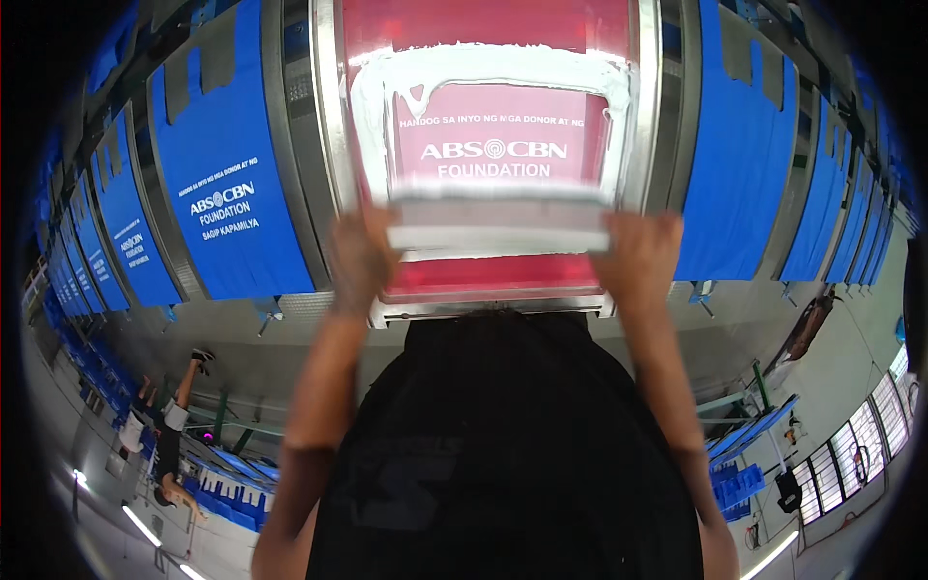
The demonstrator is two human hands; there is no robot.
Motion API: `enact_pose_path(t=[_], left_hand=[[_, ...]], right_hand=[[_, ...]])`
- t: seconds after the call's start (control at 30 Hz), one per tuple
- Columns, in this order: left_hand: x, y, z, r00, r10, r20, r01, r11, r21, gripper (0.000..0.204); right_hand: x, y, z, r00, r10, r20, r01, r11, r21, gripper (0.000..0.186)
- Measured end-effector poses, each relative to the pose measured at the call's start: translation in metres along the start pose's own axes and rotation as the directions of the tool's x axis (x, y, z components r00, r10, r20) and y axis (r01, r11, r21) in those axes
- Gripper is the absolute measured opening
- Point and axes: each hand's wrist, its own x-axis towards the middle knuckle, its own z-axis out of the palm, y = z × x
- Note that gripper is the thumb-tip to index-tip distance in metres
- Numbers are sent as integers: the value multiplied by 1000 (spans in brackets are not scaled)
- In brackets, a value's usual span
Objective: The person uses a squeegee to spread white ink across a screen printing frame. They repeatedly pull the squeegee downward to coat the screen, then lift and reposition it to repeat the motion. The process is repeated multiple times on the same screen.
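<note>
A wide squeegee [500,215], blurred by motion, lies crosswise over the near part of a silk-screen frame [331,106]. My left hand [363,253] is closed around its left end, and my right hand [642,253] grips the right end. Within the metal frame is pink-red mesh [464,21] with white lettering showing through. Thick white ink [493,58] runs in a band along the far side and down both sides of the lettering. More white lies just on the near side of the squeegee.
Metal boards with blue fabric pieces line both sides; a printed piece [227,184] is at left and a plain one [739,164] at right. Small clamps [269,311] stick out from the board ends. A person [172,449] is in the lower left background.
</note>
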Motion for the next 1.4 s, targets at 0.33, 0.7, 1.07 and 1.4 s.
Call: enact_pose_path(t=[0.33, 0.7, 1.07, 1.4], left_hand=[[103, -13, 7, 980, -34, -198, 56, 993, 108, 30], [-78, 50, 10, 997, -79, 1, 79, 996, 42, 34], [179, -3, -45, 994, -105, 3, 105, 994, 12, 30], [222, -3, -94, 988, -145, 57, 142, 988, 59, 61]], right_hand=[[85, 24, 31, 997, 37, -62, -46, 989, -139, 32], [-67, -21, 15, 994, 51, 98, -59, 995, 86, 24], [166, 26, 4, 954, 226, 199, -208, 972, -105, 41], [233, 49, -39, 918, 190, 349, -195, 981, -21, 57]])
